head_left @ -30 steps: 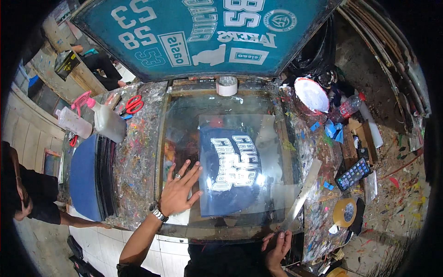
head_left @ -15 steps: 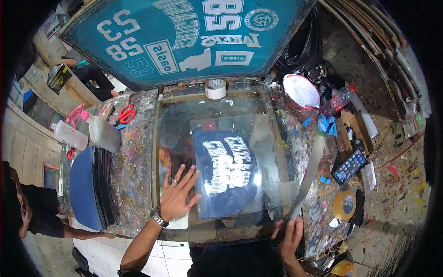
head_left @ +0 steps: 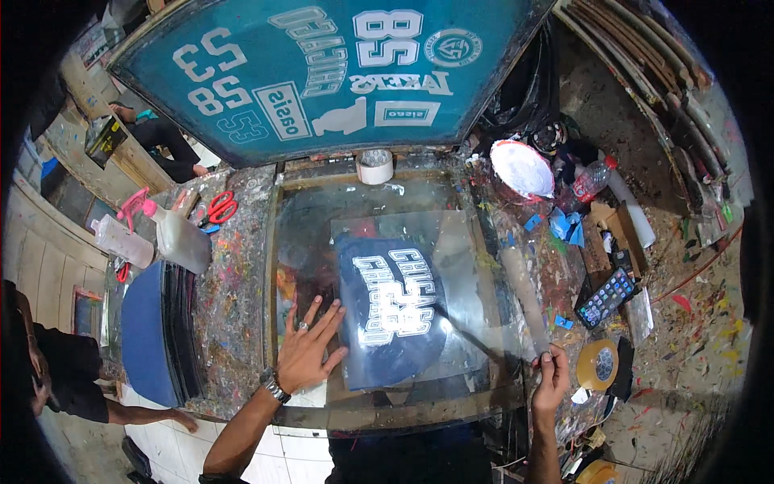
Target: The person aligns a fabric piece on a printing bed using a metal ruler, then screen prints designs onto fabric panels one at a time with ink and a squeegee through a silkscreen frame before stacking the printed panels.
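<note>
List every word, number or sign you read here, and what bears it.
Wording left uncopied:
Teal screen: white lettering, numerals and a round emblem, some mirrored.
Over the dark blue piece: white block lettering and numerals.
Phone display, red-capped bottle label: too small to read.

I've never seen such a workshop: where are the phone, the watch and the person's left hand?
Phone (head_left: 609, 297), head view: lit screen.
Watch (head_left: 276, 389), head view: metal band.
Left hand (head_left: 306, 353), head view: its back.

A screen-printing workshop, by its stencilled teal screen (head_left: 330, 77) at eleven o'clock, paint-flecked worktop (head_left: 234, 278) and central blue panel (head_left: 399, 355) bearing letters.
</note>
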{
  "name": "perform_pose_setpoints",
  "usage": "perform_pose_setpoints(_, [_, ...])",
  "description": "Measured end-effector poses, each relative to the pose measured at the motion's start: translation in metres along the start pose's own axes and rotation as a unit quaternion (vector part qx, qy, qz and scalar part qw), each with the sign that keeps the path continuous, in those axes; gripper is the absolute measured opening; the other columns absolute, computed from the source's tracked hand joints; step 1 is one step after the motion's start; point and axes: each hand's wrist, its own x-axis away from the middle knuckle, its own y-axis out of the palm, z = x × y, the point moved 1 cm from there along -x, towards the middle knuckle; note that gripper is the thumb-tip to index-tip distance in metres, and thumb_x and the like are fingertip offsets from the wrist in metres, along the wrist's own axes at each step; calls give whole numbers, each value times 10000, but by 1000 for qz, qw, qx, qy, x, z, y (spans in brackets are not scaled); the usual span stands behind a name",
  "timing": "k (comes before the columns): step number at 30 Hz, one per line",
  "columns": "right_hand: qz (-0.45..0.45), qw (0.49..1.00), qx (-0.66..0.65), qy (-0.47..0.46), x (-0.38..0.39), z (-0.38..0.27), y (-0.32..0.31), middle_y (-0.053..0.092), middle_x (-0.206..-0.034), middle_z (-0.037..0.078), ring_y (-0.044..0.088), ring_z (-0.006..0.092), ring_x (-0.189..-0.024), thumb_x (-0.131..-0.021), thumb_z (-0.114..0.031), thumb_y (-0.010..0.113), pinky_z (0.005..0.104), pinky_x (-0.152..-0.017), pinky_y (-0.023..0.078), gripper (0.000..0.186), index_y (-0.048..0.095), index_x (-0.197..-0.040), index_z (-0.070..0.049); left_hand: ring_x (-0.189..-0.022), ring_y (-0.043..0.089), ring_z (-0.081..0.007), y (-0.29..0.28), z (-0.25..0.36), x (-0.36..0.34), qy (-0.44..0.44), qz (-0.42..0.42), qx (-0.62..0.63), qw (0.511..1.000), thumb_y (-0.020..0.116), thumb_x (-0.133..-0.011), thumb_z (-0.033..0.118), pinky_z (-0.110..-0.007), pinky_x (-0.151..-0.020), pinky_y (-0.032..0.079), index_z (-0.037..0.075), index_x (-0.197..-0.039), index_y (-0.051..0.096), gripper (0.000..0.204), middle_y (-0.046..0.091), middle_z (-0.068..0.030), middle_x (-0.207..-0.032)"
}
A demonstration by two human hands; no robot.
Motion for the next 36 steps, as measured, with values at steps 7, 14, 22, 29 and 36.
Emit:
perform_pose_setpoints(7, [-61,993,103,5,-22,-32,3,550,-868,-15,476,93,-773,-940,-146,668,255,-712,402,215,574,-1087,-21,-1483,259,-425,-18,88,-33,-91,105,163,977,570,-964,277,-552,-1207,121,14,-1356,583,472,447,-237,-1506])
perform_pose_setpoints(14, [-67,988,138,2,-43,-31,-2,567,-825,10,494,102,-768,-894,-109,713,270,-684,413,218,613,-1049,7,-1432,351,-409,-34,108,-49,-182,304,189,916,647,-921,253,-532,-1177,225,1,-1253,647,417,505,-224,-1454])
perform_pose_setpoints(22, [-95,994,44,15,-44,-20,4,618,-851,23,543,99,-788,-922,-81,669,263,-700,431,178,629,-1076,-1,-1516,-15,-472,-1,81,18,-241,148,208,936,504,-1002,427,-641,-1171,15,-3,-1375,575,573,185,-294,-1613])
perform_pose_setpoints(29, [-189,981,44,24,-80,-15,14,614,-865,49,586,117,-788,-993,-138,587,274,-696,471,189,613,-1105,12,-1504,166,-449,-7,157,-73,13,27,319,947,516,-1014,430,-553,-1198,156,78,-1503,422,609,294,-317,-1562])
perform_pose_setpoints(36, [-144,980,131,-52,-127,5,36,714,-994,65,602,134,-888,-1034,-309,537,328,-832,469,338,639,-1145,-6,-1483,226,-448,12,178,-93,-122,101,424,892,523,-1024,363,-476,-1207,204,-16,-1512,338,645,272,-320,-1569])
